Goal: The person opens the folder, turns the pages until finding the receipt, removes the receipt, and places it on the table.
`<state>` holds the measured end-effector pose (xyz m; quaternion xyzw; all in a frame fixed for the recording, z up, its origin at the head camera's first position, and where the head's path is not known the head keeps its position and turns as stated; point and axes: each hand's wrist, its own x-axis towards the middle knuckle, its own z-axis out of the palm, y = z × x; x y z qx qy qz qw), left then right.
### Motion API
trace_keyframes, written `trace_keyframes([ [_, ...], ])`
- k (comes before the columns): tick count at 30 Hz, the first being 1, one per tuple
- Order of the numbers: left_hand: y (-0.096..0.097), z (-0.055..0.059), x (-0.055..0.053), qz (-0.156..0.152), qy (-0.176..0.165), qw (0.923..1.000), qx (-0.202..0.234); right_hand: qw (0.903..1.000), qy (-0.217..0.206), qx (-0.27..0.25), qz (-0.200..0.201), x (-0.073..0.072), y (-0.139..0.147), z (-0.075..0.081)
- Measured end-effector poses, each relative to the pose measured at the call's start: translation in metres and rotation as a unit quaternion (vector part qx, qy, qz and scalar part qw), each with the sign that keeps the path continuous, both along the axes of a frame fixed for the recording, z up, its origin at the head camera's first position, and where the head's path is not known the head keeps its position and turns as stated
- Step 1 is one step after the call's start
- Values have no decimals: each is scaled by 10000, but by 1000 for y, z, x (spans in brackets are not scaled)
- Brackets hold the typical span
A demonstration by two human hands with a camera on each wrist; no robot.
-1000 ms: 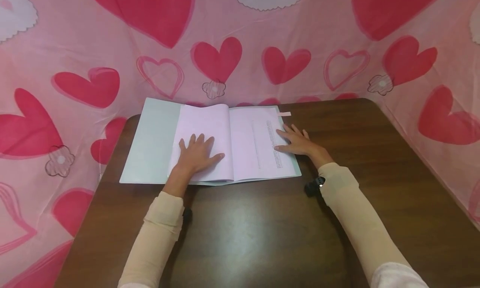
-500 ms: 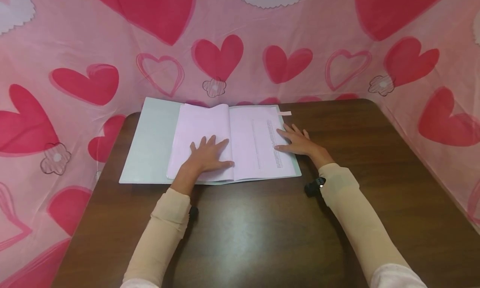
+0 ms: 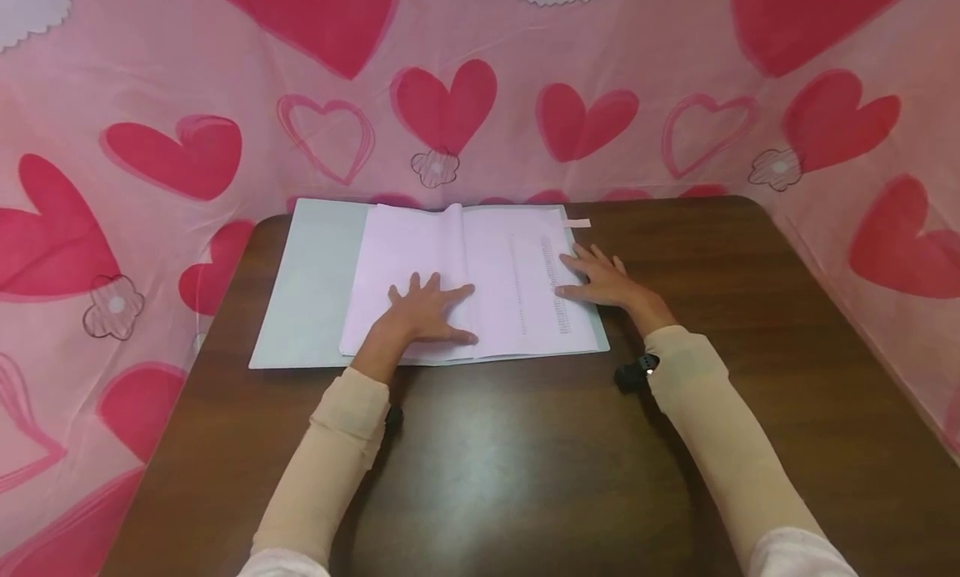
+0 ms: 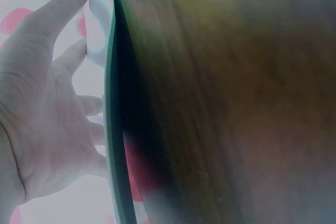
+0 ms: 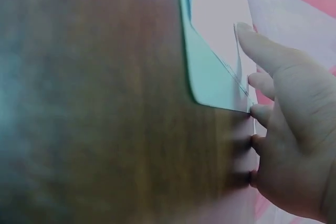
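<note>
A pale green folder (image 3: 307, 285) lies spread on the table, with white pages (image 3: 405, 239) turned to both sides of its fold. My left hand (image 3: 423, 314) rests on the left page, fingers spread, its thumb and forefinger tips right at the fold. On the right page, my right hand (image 3: 607, 281) touches the outer margin with straight fingers, beside columns of small print. Its other fingertips reach past the folder's right edge onto the wood, as the right wrist view shows by the folder's corner (image 5: 215, 82). In the left wrist view, the left fingertips (image 4: 79, 53) press the paper.
A pinkish paper tab (image 3: 577, 223) sticks out from the right page's upper edge. The dark brown wooden table (image 3: 480, 460) stretches in front of the folder and to its right. Behind stands a pink cloth (image 3: 510, 43) printed with hearts.
My left hand has slid right across the left page to the fold, its fingers spreading wider. My right hand stays at the right page's margin. The head view has shifted slightly.
</note>
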<state>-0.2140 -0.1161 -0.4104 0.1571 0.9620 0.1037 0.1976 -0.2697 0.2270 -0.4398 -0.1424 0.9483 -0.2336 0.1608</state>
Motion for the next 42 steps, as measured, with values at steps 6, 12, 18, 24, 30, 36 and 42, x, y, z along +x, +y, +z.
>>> trace_keyframes([
  [6,6,-2,3,4,-15,10000,-74,9985,501,-180,-88,-14,-1,6],
  [12,12,-5,8,73,-9,9999,-74,9952,830,-502,-124,-36,2,9],
  [18,13,-5,5,96,-24,9999,-81,9933,491,-958,-415,-64,2,14],
  [24,12,-7,5,78,-42,9999,-122,9932,479,-958,-465,-88,3,13],
  [30,12,-9,8,68,-74,9999,-63,9943,353,-748,-674,-96,-1,7],
  [36,11,-10,8,65,-62,9999,-148,9962,414,-246,-725,-97,-9,6],
  [42,9,-11,7,61,-99,9998,-146,9966,341,-14,-751,-99,-12,10],
])
